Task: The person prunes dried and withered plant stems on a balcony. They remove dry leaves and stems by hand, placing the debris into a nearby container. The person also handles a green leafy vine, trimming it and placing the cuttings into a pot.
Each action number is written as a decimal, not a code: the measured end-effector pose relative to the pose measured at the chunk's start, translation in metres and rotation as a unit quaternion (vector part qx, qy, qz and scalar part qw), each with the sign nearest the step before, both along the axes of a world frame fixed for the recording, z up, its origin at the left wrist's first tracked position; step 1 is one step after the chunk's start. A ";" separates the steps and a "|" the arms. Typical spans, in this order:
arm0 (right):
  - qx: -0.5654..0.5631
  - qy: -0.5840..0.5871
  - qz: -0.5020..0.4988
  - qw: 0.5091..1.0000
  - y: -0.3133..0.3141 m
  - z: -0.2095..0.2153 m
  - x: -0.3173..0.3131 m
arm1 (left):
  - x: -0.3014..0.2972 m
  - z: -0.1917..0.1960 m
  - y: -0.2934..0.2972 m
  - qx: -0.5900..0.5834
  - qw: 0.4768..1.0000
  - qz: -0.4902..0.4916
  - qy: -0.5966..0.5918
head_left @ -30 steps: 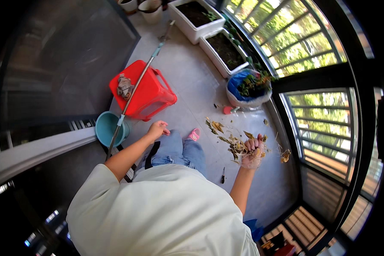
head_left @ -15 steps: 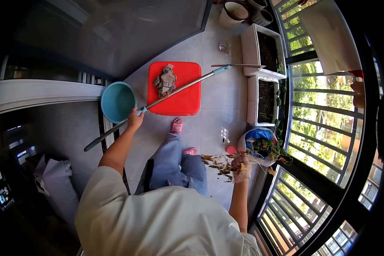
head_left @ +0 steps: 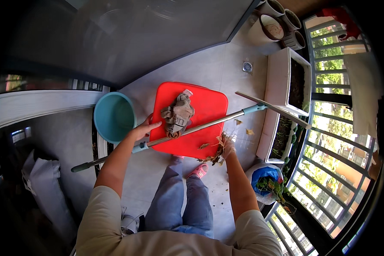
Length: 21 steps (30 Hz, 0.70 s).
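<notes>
My left hand [head_left: 143, 129] grips the grey shaft of a long-handled floor squeegee [head_left: 209, 124], which lies slantwise across a red square bin [head_left: 200, 106]. A crumpled grey rag [head_left: 178, 114] rests on the bin's red top. My right hand [head_left: 226, 146] is closed on a bunch of dry leaves and twigs [head_left: 215, 152] just at the bin's near right corner. A few leaf scraps lie on the tiles beside it.
A teal bucket [head_left: 113, 116] stands left of the red bin. White planter boxes [head_left: 289, 81] line the railing on the right, round pots [head_left: 272, 26] stand beyond. A blue-lined bag of plant waste [head_left: 266, 181] sits by my right leg. A floor drain [head_left: 247, 66] lies farther off.
My view has swung left toward the red bin. The right hand carried the leaf bunch from the bag side over to the bin's corner, and the left hand slid along the squeegee shaft.
</notes>
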State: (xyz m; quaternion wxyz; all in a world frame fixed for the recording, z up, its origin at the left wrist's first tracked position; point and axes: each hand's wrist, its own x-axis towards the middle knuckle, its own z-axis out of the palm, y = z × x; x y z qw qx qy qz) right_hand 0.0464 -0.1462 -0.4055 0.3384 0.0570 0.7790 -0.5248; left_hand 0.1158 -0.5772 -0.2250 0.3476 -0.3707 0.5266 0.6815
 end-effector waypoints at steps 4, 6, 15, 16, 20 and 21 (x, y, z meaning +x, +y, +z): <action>-0.101 -0.168 -0.141 0.970 -0.023 0.008 -0.021 | 0.010 -0.026 -0.004 0.045 0.995 0.088 0.021; -0.094 -0.314 -0.245 0.913 -0.050 0.052 -0.038 | 0.019 -0.037 -0.004 0.044 0.991 0.126 0.023; -0.116 -0.084 -0.042 0.989 -0.088 -0.015 -0.051 | 0.049 -0.053 -0.033 0.089 0.965 0.246 0.017; -0.101 -0.112 -0.022 0.988 -0.111 0.003 -0.055 | 0.066 -0.066 -0.043 0.096 0.957 0.274 0.010; -0.077 -0.162 -0.012 0.984 -0.164 0.012 -0.065 | 0.081 -0.054 -0.061 0.119 0.940 0.318 0.045; -0.082 -0.169 -0.016 0.982 -0.168 0.001 -0.066 | 0.081 -0.049 -0.061 0.112 0.942 0.315 0.042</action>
